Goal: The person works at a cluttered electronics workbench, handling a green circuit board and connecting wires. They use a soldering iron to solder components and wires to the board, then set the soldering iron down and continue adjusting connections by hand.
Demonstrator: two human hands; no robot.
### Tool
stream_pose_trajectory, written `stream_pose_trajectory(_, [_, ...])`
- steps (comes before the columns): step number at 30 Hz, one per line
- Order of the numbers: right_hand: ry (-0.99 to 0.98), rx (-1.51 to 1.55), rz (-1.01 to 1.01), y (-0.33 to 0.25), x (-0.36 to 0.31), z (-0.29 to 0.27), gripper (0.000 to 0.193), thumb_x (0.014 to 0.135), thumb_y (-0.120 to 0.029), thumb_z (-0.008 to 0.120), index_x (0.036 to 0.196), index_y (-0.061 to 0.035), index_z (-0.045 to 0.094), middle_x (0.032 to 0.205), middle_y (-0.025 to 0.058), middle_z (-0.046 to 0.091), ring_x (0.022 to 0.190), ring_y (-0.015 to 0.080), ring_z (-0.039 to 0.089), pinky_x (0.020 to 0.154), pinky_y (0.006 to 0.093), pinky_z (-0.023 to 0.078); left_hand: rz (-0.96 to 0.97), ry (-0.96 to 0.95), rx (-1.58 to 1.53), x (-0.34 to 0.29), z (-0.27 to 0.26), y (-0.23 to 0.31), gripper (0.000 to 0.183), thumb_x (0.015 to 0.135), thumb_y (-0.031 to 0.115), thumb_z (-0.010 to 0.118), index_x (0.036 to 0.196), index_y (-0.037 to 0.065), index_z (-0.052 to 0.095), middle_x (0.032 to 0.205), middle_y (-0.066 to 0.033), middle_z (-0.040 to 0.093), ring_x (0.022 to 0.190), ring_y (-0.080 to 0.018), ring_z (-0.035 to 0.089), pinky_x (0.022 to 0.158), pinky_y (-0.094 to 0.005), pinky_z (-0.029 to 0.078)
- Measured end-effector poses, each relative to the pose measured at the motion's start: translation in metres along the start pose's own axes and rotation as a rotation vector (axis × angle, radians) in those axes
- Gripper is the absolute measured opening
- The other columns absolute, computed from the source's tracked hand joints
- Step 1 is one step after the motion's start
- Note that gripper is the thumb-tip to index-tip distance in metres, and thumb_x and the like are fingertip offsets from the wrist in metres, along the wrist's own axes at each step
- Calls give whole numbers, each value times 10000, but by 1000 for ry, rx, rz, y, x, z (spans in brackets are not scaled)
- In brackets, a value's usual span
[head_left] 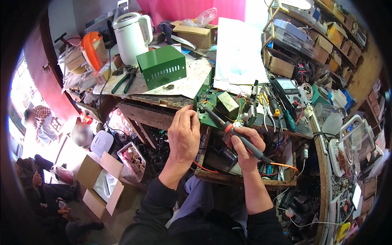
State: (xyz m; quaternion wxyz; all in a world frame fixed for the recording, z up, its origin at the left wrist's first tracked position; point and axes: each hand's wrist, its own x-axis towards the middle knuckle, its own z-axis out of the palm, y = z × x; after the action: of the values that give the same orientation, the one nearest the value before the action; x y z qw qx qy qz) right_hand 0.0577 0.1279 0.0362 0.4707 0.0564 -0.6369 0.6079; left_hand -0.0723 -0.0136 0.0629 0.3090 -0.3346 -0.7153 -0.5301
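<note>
My right hand (250,148) grips a soldering iron (229,128) with a dark handle, a red collar and an orange cord. Its metal shaft points up and left into an open green metal chassis (210,119) at the table's front edge. Inside the chassis are a pale boxy transformer (228,102) and many thin coloured wires. At the chassis's left side is my left hand (183,134), fingers bent and pressed together beside the panel; what they pinch, if anything, is hidden. The iron's tip ends close to those fingertips, but contact cannot be made out.
A green vented metal cover (162,67) and green-handled pliers (126,81) lie on the table left of the chassis. To the right are yellow-handled pliers (266,107) and an analog multimeter (289,90). Below, a wooden drawer (245,181) stands pulled out, full of parts.
</note>
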Motion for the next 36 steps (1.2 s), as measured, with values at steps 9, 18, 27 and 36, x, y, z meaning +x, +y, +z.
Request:
stream_pose_trajectory(9, [-7, 4, 0, 1, 1, 0, 240, 909, 41, 728, 1145, 46, 687, 933, 136, 746, 759, 167, 753, 689, 277, 616, -10, -2, -8, 0, 0, 0, 84, 962, 4, 691, 1031, -37, 669, 1137, -196, 729, 951, -323, 726, 824, -387, 579])
stream_pose_trajectory(18, [-4, -19, -14, 0, 1, 0, 241, 902, 42, 725, 1140, 57, 687, 928, 142, 746, 756, 173, 755, 691, 278, 616, -10, 1, -6, 1, -2, 3, 69, 961, 5, 688, 1011, -33, 660, 1130, -197, 726, 979, -361, 722, 836, -414, 586])
stream_pose_trajectory(27, [-8, -38, 7, 0, 0, 0, 248, 881, 41, 732, 1125, 62, 692, 913, 140, 744, 762, 179, 756, 703, 287, 617, -18, 13, -17, 1, -2, 5, 74, 967, 12, 690, 1020, -30, 660, 1137, -201, 730, 993, -358, 725, 846, -410, 581])
stream_pose_trajectory(36, [-19, -38, -10, 1, 1, -2, 248, 878, 34, 732, 1119, 67, 689, 909, 141, 741, 740, 171, 743, 692, 278, 605, -495, 138, -631, -23, 4, 8, 189, 1105, 16, 479, 1253, 42, 595, 1065, -54, 610, 664, -67, 580, 535, -230, 493])
